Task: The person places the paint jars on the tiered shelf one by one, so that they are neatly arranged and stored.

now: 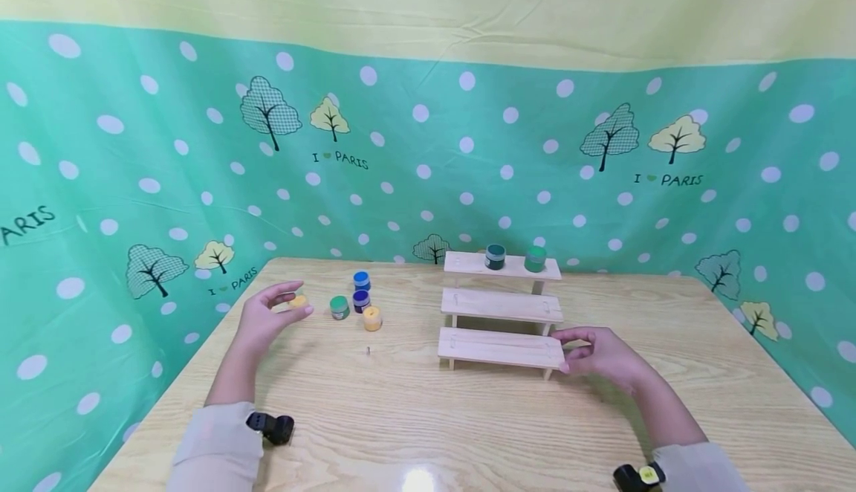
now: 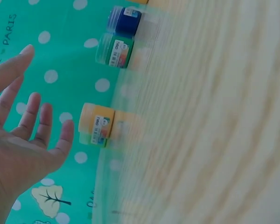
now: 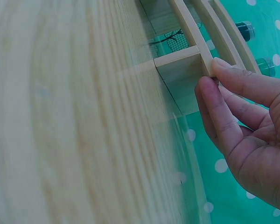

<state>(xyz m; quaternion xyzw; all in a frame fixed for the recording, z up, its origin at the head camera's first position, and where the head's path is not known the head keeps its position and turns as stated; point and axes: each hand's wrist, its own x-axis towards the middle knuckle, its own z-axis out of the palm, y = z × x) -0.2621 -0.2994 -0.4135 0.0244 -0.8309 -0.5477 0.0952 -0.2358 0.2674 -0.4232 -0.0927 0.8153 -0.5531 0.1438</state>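
Right hand [image 1: 605, 354] pinches the right end of wooden stand's [image 1: 498, 347] lowest board, right of centre. Left hand [image 1: 262, 321], fingers spread, partly hides yellow jar [image 1: 298, 302], left of centre; contact unclear. Jar label blurred. Backdrop [image 1: 468, 120] reads "I PARIS"; upper-edge captions cut off.

Stand [image 1: 501, 306] on table [image 1: 401, 418], two jars [image 1: 495, 258] on its top tier [image 1: 516, 266], more jars [image 1: 339, 308] left, cloth [image 1: 374, 213] behind

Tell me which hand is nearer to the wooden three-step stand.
Right. The right hand pinches the wooden stand at the right end of its lowest step; the left hand is well off to its left, by a yellow jar.
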